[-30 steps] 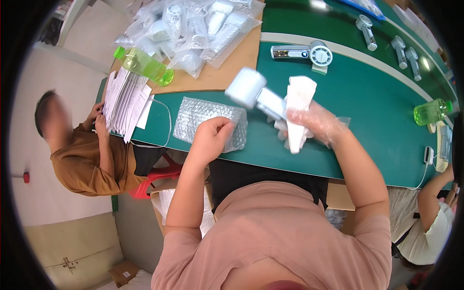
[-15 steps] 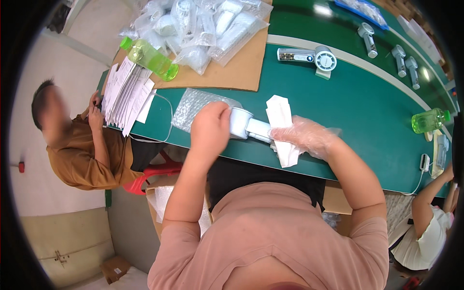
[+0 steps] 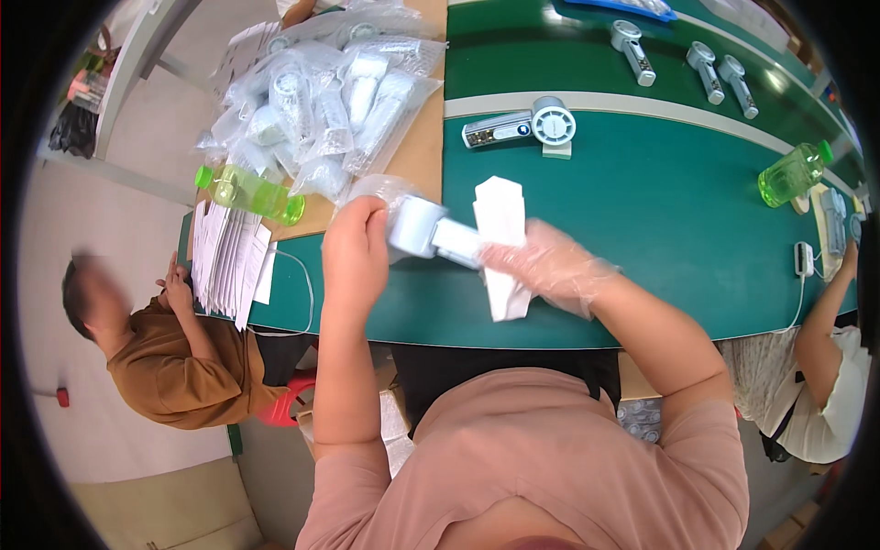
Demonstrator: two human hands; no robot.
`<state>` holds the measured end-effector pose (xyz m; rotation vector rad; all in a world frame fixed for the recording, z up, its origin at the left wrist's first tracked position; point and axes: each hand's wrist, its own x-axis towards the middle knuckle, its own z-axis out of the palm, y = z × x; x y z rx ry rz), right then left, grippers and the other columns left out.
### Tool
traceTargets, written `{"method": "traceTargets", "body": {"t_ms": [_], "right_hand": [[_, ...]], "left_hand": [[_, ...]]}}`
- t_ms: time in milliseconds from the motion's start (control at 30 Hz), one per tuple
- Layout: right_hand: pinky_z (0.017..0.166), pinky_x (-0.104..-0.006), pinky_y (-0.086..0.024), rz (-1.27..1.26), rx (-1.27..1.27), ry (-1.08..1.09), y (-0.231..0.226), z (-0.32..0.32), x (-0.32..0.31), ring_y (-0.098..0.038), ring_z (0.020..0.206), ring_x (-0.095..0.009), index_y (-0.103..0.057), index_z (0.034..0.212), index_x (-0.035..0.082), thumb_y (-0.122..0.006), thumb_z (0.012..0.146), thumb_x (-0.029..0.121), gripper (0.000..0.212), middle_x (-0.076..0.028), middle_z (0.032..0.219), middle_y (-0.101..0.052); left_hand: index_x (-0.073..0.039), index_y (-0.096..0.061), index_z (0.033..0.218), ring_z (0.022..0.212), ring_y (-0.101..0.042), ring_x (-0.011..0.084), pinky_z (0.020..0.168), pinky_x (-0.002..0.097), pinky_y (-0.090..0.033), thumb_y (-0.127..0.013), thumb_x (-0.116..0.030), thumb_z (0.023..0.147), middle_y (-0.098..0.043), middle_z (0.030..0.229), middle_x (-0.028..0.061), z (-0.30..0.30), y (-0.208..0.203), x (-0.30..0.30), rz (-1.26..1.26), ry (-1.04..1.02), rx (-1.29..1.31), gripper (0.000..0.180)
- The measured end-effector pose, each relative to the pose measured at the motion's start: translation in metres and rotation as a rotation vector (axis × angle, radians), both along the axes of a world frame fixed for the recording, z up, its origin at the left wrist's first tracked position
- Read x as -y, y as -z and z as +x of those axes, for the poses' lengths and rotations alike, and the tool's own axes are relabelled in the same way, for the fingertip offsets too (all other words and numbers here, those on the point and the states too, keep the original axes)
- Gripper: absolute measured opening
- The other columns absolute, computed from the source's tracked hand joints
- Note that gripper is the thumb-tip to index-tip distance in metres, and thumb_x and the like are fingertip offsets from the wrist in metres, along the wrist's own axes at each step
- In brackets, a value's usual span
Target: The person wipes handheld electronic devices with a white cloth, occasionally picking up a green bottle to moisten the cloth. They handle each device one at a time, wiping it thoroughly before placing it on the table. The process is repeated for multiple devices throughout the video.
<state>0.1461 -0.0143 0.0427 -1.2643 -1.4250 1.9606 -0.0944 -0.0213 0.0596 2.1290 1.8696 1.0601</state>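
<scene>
A pale blue-grey handheld fan (image 3: 417, 225) is held above the green table, its round head to the left and its handle to the right. My right hand (image 3: 555, 264), in a clear plastic glove, is closed on the handle together with a folded white cloth or tissue (image 3: 500, 215). My bare left hand (image 3: 356, 247) pinches a clear bubble-wrap bag (image 3: 383, 189) right beside the fan's head. Most of the bag lies behind that hand and the fan. Whether the head has entered the bag I cannot tell.
Bagged fans (image 3: 321, 105) are heaped on cardboard (image 3: 423, 151) at the far left, by a green bottle (image 3: 249, 195) and papers (image 3: 225, 261). Another fan (image 3: 553, 122) stands beyond my hands. Fans lie on the far green strip (image 3: 513, 55). People sit left (image 3: 174, 367) and right (image 3: 834, 385).
The bubble-wrap bag, spread out flat to the left before, is now raised and bunched behind my left hand and the fan's head. The whole view has shifted and turned.
</scene>
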Motion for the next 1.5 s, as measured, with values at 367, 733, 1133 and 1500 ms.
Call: {"method": "traceTargets", "body": {"t_ms": [367,733,1133,1500], "right_hand": [[0.081,-0.0321,-0.048,0.06,0.196,0.003,0.002,0.009,-0.02,-0.061,0.087,-0.019,-0.064,0.112,-0.003,-0.064,0.092,0.04,0.048,-0.012,0.1,-0.067],[0.08,-0.0314,-0.048,-0.005,0.182,-0.077,0.0,-0.004,-0.016,-0.061,0.089,-0.016,-0.061,0.119,0.002,-0.057,0.097,0.037,0.041,-0.008,0.103,-0.066],[0.07,-0.0287,-0.054,-0.048,-0.405,0.235,0.039,-0.002,-0.016,-0.066,0.082,-0.016,-0.057,0.116,0.002,-0.056,0.099,0.033,0.035,-0.007,0.096,-0.066],[0.066,-0.0394,-0.06,-0.182,-0.525,0.433,0.06,-0.004,-0.022,-0.069,0.077,-0.022,-0.055,0.114,0.002,-0.06,0.097,0.035,0.037,-0.011,0.093,-0.067]], "left_hand": [[0.003,-0.062,0.092,0.08,-0.06,0.0387,0.072,0.0442,-0.048,-0.058,-0.007,0.09,-0.062,0.084,0.0188,0.023,0.044,-0.016,-0.013,-0.018,-0.032,0.011],[-0.004,-0.059,0.082,0.078,-0.058,0.0356,0.067,0.0456,-0.046,-0.054,-0.001,0.075,-0.058,0.081,0.0124,0.045,0.024,-0.033,0.164,0.214,-0.348,0.009],[0.003,-0.058,0.112,0.089,-0.06,0.0234,0.074,0.0347,-0.046,-0.068,-0.003,0.08,-0.061,0.107,0.0136,0.06,0.053,-0.005,0.236,-0.109,0.348,0.034],[0.003,-0.063,0.096,0.081,-0.064,0.0273,0.073,0.035,-0.049,-0.055,-0.003,0.09,-0.066,0.088,0.0148,0.087,0.051,-0.015,-0.027,0.07,0.572,0.011]]}}
